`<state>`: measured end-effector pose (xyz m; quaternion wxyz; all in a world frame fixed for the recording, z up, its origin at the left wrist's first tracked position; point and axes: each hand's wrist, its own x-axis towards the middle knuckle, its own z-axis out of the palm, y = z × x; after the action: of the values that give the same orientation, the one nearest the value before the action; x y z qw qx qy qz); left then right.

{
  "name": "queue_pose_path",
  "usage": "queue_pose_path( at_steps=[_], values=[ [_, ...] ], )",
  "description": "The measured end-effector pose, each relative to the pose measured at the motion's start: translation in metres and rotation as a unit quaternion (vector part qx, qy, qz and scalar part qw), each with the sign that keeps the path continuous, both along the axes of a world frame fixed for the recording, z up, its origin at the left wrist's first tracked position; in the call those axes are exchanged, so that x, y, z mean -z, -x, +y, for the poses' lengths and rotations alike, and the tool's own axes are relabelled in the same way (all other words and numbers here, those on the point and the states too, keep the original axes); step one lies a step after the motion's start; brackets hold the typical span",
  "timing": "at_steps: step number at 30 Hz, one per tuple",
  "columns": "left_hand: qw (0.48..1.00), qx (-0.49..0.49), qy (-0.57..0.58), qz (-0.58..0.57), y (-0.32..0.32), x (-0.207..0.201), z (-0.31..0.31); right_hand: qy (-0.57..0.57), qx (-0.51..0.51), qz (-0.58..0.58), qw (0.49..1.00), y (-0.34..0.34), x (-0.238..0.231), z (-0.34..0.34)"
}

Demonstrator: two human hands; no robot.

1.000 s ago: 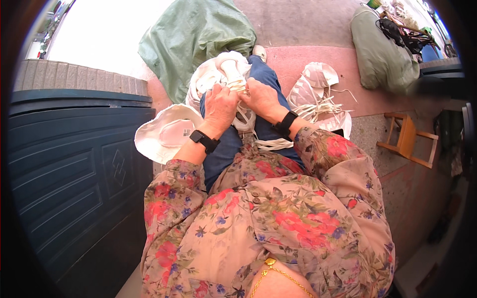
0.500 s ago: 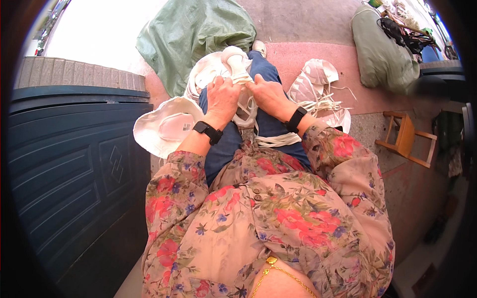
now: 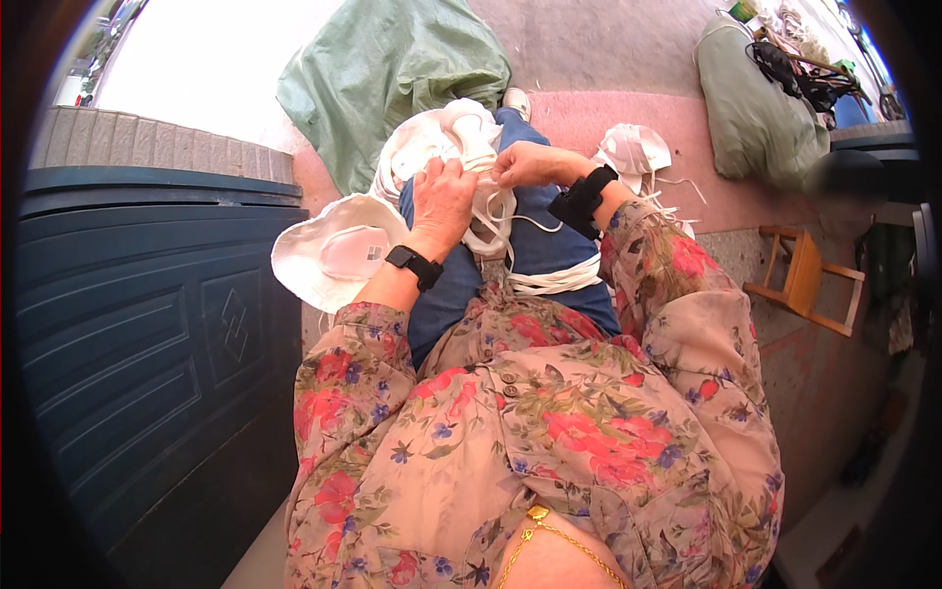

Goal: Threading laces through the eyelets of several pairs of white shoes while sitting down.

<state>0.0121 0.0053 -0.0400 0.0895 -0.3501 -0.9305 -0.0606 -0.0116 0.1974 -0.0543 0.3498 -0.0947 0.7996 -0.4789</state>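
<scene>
On my lap, over the knees, lies a bunched white cloth piece (image 3: 417, 142) with folds and a rounded part on top. My left hand (image 3: 442, 201) has its fingers curled closed on the near edge of this cloth. Close beside it my right hand (image 3: 530, 165) is closed in a pinch at the same edge, at what looks like a thin white cord; its fingertips are partly hidden. Loose white cords (image 3: 551, 280) lie across my thigh and hang between my legs. Beside my left knee sits a white hat-shaped cloth piece (image 3: 299, 257) with a wide rim and a small label inside.
A green cloth cover (image 3: 392, 69) is heaped beyond my feet. More white cloth (image 3: 633, 147) with cords lies to the right. Farther right stand a small wooden stool (image 3: 800, 275) and a full green sack (image 3: 751, 108). A dark blue panelled door (image 3: 147, 334) is at my left.
My right hand has turned, its wrist and elbow swinging up and to the right, with its fingertips still near the cloth. My left hand has stayed almost in place.
</scene>
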Motion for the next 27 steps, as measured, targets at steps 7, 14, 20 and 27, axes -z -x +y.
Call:
queue_pose_path(
  at_steps=[7, 14, 20, 27],
  values=[
    [0.993, -0.007, -0.109, -0.036, -0.001, -0.012, 0.008, 0.023, 0.013, -0.073, 0.997, -0.002, 0.001, 0.010],
    [0.984, -0.035, -0.100, -0.140, 0.001, -0.002, 0.021, 0.157, 0.107, -0.111, 0.976, -0.014, 0.005, 0.011],
    [0.980, -0.051, -0.113, -0.153, 0.011, -0.006, 0.026, 0.197, 0.113, -0.075, 0.971, -0.016, 0.019, 0.013],
    [0.962, -0.081, -0.225, -0.129, 0.001, -0.020, 0.024, 0.116, 0.113, 0.106, 0.981, -0.025, 0.023, 0.007]
  ],
)
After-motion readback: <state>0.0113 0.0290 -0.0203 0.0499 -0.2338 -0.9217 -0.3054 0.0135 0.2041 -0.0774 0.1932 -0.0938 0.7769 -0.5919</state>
